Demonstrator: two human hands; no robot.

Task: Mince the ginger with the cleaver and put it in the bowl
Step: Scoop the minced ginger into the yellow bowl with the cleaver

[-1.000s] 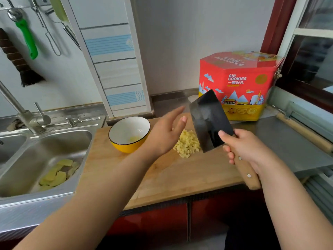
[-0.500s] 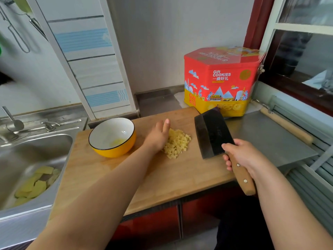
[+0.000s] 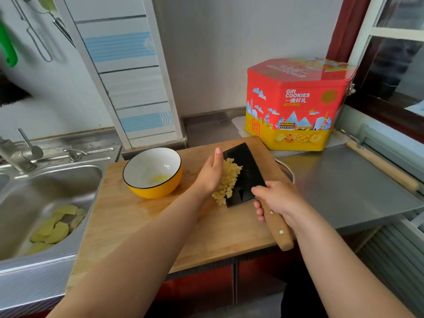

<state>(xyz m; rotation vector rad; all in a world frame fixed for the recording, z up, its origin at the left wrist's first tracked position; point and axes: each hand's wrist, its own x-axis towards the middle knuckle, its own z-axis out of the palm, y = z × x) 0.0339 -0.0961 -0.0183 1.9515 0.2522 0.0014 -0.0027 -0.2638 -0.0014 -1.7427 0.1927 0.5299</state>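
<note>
A pile of pale yellow diced ginger [image 3: 228, 180] lies on the wooden cutting board [image 3: 142, 216], partly on the black blade of the cleaver [image 3: 246, 174]. My right hand [image 3: 278, 200] grips the cleaver's wooden handle, and the blade lies low and nearly flat on the board. My left hand [image 3: 210, 174] stands on edge with straight fingers, pressing the left side of the ginger pile toward the blade. A yellow bowl [image 3: 153, 173] with a white inside sits to the left of my left hand, with a little ginger at its bottom.
A steel sink [image 3: 46, 203] at the left holds ginger peel slices [image 3: 57, 228]. A red and yellow cookie tin [image 3: 296, 104] stands behind the board. A wooden rolling pin [image 3: 383, 166] lies at the right on the steel counter [image 3: 339, 184]. A pot rim peeks out beside the blade.
The cleaver came down from the air and slid left under the ginger. My left hand dropped onto the board and pushed the pile against the blade.
</note>
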